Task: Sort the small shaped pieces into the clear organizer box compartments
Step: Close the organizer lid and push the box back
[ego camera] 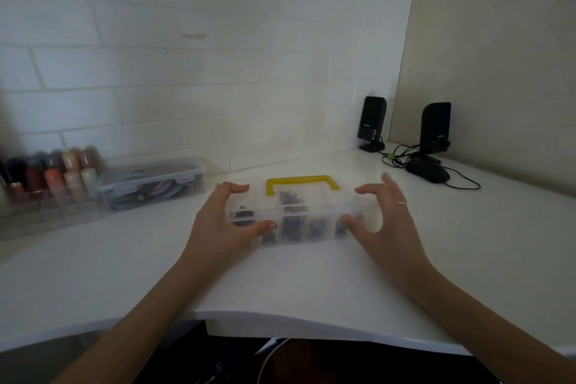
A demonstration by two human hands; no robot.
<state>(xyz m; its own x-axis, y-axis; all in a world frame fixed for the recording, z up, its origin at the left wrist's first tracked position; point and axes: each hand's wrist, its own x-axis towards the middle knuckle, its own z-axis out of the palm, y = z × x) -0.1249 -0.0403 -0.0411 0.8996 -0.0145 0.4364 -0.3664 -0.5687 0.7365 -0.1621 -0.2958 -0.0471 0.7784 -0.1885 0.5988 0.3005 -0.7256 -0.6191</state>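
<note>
Both hands (299, 224) flanking organizer box (296, 215) ends.

the picture is dim and flat, with a cool bluish cast on the wall at upper left and a warmer cream tone toward the right. the white surface (280, 284) is the brightest area, free of glare, and shadows on it are faint and soft. motion blur smears the coloured bottles (53, 174) at its left edge. wide-angle distortion bows its near edge and the wall's tile lines
</note>
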